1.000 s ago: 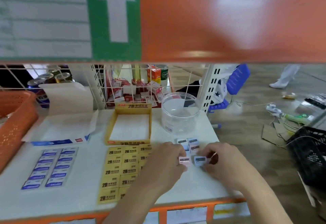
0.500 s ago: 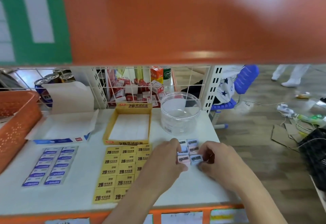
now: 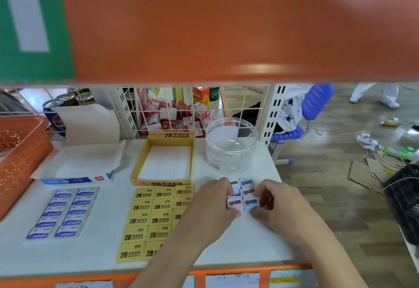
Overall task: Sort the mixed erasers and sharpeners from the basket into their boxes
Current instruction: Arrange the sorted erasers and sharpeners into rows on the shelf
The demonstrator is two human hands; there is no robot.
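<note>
Several small pink and blue sharpeners (image 3: pixel 246 183) sit in a tight block on the white shelf, in front of an empty clear round tub (image 3: pixel 231 149). My left hand (image 3: pixel 210 206) curls its fingers round the nearest pink sharpener (image 3: pixel 234 202). Beside it, my right hand (image 3: pixel 280 206) pinches the nearest blue sharpener (image 3: pixel 251 202). Both pieces touch the block. Yellow 2B erasers (image 3: pixel 145 219) lie in rows before their empty yellow box (image 3: pixel 158 183). Blue erasers (image 3: pixel 63 213) lie in two columns before an open blue-and-white box (image 3: pixel 77 179).
An orange perforated basket (image 3: pixel 20 161) stands at the far left. A wire grid with cartons and cans behind it backs the shelf. An orange panel hangs overhead. To the right, past the shelf edge, the floor holds cables, cardboard and a black crate (image 3: pixel 405 199).
Both hands slid the pink and blue sharpeners away from me until they met the block. The view has shifted to the right and slightly closer.
</note>
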